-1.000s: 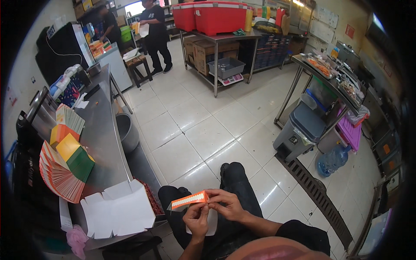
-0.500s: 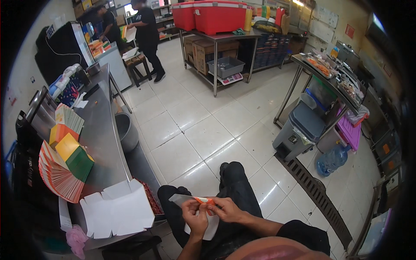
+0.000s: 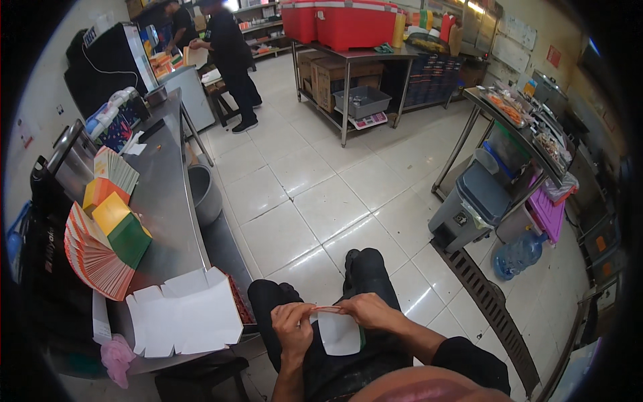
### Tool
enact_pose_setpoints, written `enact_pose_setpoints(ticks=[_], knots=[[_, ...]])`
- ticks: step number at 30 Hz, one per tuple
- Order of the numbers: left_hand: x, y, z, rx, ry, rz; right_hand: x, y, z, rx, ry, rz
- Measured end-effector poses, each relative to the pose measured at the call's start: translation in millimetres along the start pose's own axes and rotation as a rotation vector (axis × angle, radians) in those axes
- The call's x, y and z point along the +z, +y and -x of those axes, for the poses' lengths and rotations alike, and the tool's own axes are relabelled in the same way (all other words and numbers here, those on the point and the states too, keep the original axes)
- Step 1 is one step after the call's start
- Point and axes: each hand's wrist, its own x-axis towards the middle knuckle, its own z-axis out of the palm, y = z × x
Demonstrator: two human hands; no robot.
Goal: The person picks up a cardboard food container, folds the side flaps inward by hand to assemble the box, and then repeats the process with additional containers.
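Over my lap I hold a small paper food carton (image 3: 340,335), its white face toward me and a bit of green along its right edge. My left hand (image 3: 293,326) pinches the carton's upper left corner with bent fingers. At the upper right corner, my right hand (image 3: 365,311) grips the same folded orange-edged rim. To the left, a fanned stack of flat cartons (image 3: 99,261) lies on the steel counter (image 3: 171,234). Beside it is a yellow and green carton bundle (image 3: 124,231). An unfolded white cardboard sheet (image 3: 184,315) spreads over the counter's near end.
A pink plastic bag (image 3: 115,360) hangs by the counter's near corner. A grey bucket (image 3: 204,194) stands under the counter's edge. To the right are a lidded grey bin (image 3: 469,201), a blue water jug (image 3: 519,254) and a floor drain grate (image 3: 482,301). Two people work at the far left.
My hands have moved apart along the carton's rim, and its white face has turned toward me. The view has shifted slightly. Far off, the standing person has turned.
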Motion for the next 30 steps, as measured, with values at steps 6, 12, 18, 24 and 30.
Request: enact_pose_setpoints(ticks=[6, 12, 18, 24, 30], knots=[[1.0, 2.1, -8.0, -0.216, 0.103, 0.249, -23.5, 6.7, -1.0, -0.094, 0.232, -0.145], [6.5, -34.7, -5.7, -0.396, 0.297, 0.48, -13.7, 12.4, -3.1, 0.172, 0.881, -0.907], [34.2, -24.9, 8.3, -0.469, 0.28, 0.794, 12.5, 6.0, -6.8, 0.262, 0.334, -0.646], [41.0, -33.5, 24.3, -0.536, 0.196, 0.92, 2.6, -11.4, -11.2, 0.354, 0.301, -0.84], [17.4, 1.7, -5.8, -0.136, 0.047, -0.046, 14.8, 14.6, -14.5, 0.406, 0.367, -0.836]])
